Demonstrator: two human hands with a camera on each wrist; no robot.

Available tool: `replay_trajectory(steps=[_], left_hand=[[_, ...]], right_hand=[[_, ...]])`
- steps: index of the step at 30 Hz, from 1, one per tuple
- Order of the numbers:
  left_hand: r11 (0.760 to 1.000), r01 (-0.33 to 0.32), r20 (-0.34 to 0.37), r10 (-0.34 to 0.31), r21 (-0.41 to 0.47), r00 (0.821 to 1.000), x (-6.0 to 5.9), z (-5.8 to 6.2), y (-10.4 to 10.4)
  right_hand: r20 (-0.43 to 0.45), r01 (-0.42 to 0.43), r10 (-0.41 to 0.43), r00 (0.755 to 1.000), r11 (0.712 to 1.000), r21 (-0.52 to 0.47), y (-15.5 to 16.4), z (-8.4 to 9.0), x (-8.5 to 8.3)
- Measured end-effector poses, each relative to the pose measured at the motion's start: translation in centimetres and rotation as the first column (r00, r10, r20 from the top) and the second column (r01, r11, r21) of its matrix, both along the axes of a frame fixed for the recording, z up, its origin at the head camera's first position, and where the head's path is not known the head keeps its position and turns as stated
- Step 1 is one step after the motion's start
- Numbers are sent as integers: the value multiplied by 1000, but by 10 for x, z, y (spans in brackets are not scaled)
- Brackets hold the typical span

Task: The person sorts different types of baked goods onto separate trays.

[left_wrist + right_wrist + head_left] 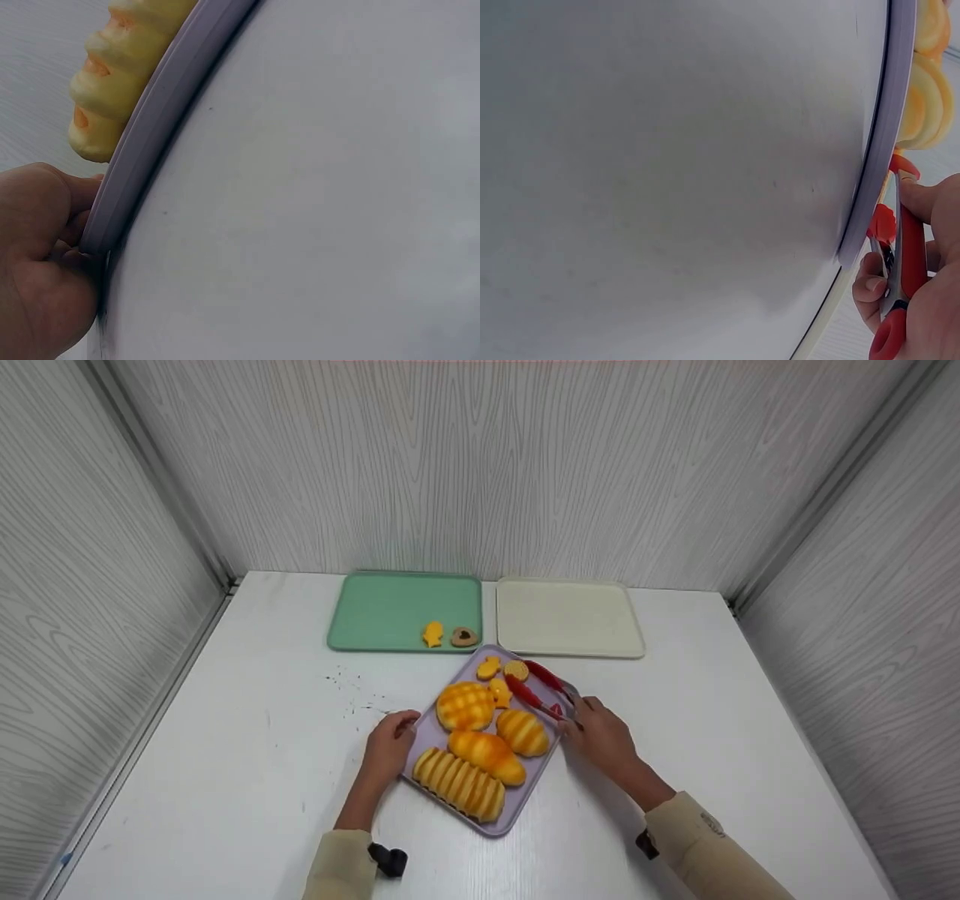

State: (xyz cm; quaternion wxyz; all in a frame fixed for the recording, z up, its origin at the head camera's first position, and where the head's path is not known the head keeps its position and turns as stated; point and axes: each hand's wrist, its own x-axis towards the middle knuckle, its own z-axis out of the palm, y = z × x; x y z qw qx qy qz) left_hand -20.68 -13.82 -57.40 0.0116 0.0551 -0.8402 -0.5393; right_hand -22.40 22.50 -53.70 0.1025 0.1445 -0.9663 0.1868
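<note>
**Tongs held over the biscuits on the purple tray**

Head view: the purple tray (534, 771) lies turned askew on the white table (225, 780). The left hand (390, 746) grasps its left edge, fingers curled at the rim. At its right edge the right hand (604, 735) grips the red tongs (526, 695), whose parted tips reach over the tray's far end, beside the round biscuit (516, 670); whether they touch it I cannot tell. Also at that end lie two fish-shaped biscuits (488, 667). The scored bun (465, 706), striped roll (523, 733) and smooth croissant (487, 756) fill the tray's middle, with the ridged loaf (459, 784) along its near end. Beyond the purple tray, to the left, is the green tray (390, 607), bearing a yellow fish biscuit (433, 634) and a brown biscuit (464, 637) with a dark centre; beyond it to the right is the cream tray (566, 619).

Left wrist view: the left hand pinches the purple tray's rim, with the ridged loaf just above that rim.

Right wrist view: the right hand's fingers wrap the tongs beside the purple tray's edge; bread shows past the rim.
</note>
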Motion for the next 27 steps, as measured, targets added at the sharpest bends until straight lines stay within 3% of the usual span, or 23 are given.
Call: replay_trajectory(steps=[11,20,27], left_hand=[[1000,16,-19,-15,13,1000,0,-3,-1],[1000,17,12,-17,10,1000,1,-1,-3],[1000,31,11,-31,7,999,0,0,-2]], right_hand=[[-88,-20,20,996,1000,-2,-1,2,3],[-11,-10,10,1000,999,-38,-26,17,-6],[-8,-48,48,999,998,-33,-62,30,-21]])
